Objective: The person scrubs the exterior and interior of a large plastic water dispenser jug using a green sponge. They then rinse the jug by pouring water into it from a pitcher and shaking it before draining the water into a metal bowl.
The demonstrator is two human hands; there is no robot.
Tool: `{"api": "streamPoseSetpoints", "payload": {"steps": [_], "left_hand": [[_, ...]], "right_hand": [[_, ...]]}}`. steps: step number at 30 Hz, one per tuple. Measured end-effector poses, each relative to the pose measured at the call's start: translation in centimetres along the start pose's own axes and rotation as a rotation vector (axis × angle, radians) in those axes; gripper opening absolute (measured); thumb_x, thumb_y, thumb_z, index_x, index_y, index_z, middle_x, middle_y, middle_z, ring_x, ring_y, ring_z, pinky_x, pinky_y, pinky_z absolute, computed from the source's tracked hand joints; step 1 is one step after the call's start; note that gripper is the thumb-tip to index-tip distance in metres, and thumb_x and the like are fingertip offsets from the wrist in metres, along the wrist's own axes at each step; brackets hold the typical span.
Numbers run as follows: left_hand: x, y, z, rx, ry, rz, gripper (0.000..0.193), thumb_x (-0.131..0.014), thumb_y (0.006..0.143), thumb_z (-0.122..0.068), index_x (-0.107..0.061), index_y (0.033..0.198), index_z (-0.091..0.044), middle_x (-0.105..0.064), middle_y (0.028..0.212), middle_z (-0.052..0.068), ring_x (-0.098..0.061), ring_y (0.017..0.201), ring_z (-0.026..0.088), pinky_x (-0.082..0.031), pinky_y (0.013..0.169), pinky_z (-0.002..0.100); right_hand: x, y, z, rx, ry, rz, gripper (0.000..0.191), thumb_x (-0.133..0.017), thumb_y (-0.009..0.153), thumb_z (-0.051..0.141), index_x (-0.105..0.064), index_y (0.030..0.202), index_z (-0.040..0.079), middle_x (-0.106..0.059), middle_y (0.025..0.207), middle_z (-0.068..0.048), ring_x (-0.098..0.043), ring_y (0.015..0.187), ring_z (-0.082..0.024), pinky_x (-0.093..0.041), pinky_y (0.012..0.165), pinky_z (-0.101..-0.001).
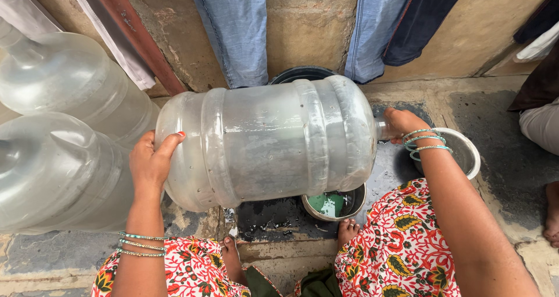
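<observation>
- A large clear plastic water jug with ribbed sides lies on its side in the middle of the view, held up off the floor, its base to the left and its neck to the right
- The left hand is pressed flat against the jug's base; its grip is spread wide, thumb over the upper edge and palm on the bottom, bracing rather than wrapping anything
- The right hand is at the neck end; its grip is closed around the jug's narrow neck, which is mostly hidden by the fingers
- Thin green and silver bangles sit on both wrists
- Under the jug's neck end stands a small round metal bowl holding green-tinted liquid, just in front of the person's bare toes
- A second round metal pot with a pale rim stands to the right, partly behind the right wrist
- A dark round basin shows behind the jug, against the wall
- Two more large clear plastic jugs lie stacked at the left, close beside the held one
- The concrete floor is wet and dark beneath the jug
- Blue denim clothes hang down the wall above
- The person's knees, in red floral fabric, frame the bottom edge
- Another person's bare foot shows at the far right
</observation>
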State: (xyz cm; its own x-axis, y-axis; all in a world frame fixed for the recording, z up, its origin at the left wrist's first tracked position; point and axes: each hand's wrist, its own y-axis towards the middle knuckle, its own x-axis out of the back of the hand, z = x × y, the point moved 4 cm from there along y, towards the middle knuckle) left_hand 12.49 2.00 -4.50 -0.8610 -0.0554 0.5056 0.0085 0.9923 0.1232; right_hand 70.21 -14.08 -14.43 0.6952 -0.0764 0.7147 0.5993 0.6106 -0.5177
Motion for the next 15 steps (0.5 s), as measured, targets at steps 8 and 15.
{"api": "streamPoseSetpoints", "payload": {"steps": [8,15], "left_hand": [[0.0,0.1,0.1,0.003,0.029,0.001,0.053,-0.074,0.075,-0.045,-0.074,0.099,0.002,-0.075,0.085,0.017,-0.071,0.074,0.026,-0.054,0.069,0.039],[0.1,0.1,0.0,-0.015,0.025,-0.008,0.053,-0.075,0.074,-0.045,-0.074,0.098,0.002,-0.074,0.084,0.016,-0.071,0.073,0.025,-0.054,0.069,0.038]], "right_hand": [[-0.3,0.8,-0.8,-0.137,0.249,-0.036,0.051,-0.044,0.102,0.044,-0.062,0.119,-0.002,-0.067,0.100,-0.019,-0.063,0.062,-0.022,-0.049,0.053,-0.0341],[-0.4,1.2,-1.0,-0.111,0.277,-0.037,0.050,-0.046,0.098,0.044,-0.062,0.117,0.001,-0.068,0.100,-0.017,-0.063,0.063,-0.023,-0.051,0.056,-0.0341]]}}
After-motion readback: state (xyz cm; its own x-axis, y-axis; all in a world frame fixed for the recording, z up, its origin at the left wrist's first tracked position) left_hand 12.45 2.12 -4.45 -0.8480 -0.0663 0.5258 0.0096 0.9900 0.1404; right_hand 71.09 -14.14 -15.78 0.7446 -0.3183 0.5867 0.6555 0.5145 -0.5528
